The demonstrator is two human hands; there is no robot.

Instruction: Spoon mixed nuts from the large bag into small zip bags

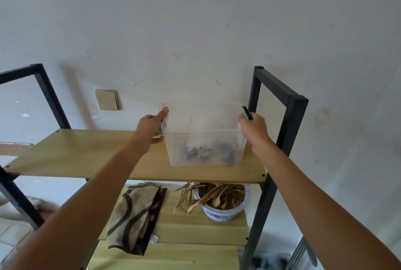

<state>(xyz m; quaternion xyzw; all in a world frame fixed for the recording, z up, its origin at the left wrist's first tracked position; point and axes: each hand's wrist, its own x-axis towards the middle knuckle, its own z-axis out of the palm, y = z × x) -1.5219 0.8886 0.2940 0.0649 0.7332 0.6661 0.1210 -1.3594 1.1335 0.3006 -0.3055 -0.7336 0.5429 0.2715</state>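
Both bare forearms reach up from six o'clock to a clear plastic bin [205, 146] on the top wooden shelf [86, 154]. Left hand [150, 127] curls round its nine o'clock side, forefinger extended; right hand [252, 127] grips the three o'clock end at a black latch [247, 113]. Contents are blurred, so whether the nut bag sits inside, I cannot tell. Below: a folded cloth [134, 215] and potted plant [221, 200].

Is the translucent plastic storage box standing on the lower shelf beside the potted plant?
No, the translucent plastic storage box stands on the top wooden shelf, above the potted plant.
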